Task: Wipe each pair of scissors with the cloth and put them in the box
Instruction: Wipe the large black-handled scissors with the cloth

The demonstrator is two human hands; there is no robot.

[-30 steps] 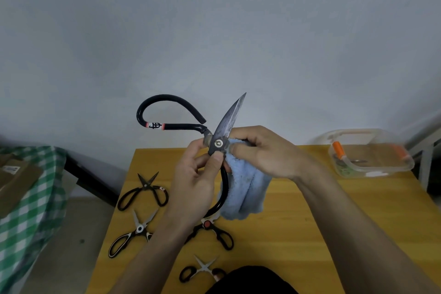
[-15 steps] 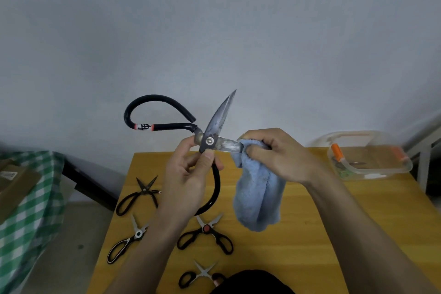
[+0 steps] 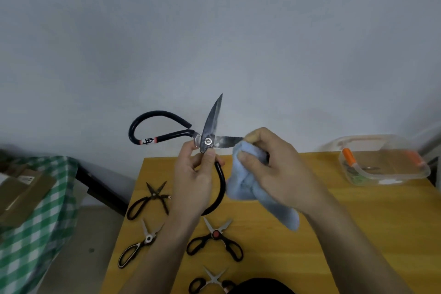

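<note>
My left hand (image 3: 194, 179) grips a big pair of black-handled scissors (image 3: 212, 118) near the pivot, held up above the wooden table (image 3: 358, 222) with the blades spread wide. One blade points up, the other points right. My right hand (image 3: 274, 164) holds a light blue cloth (image 3: 248, 186) wrapped round the outer part of the right-pointing blade. The clear plastic box (image 3: 381, 162) with orange clips stands at the table's far right. Several more scissors lie on the table: a black pair (image 3: 150, 199), a silver-and-black pair (image 3: 140, 243), a red-pivot pair (image 3: 214, 238) and a small pair (image 3: 210, 280).
A green checked cloth (image 3: 38, 222) with brown cardboard on it covers a surface to the left of the table. A plain grey wall stands behind. A dark object (image 3: 260, 287) sits at the bottom edge.
My right hand has slid the cloth outward along the right-pointing blade, from the pivot toward its tip, baring more of the metal. The scissors stay spread in my left hand.
</note>
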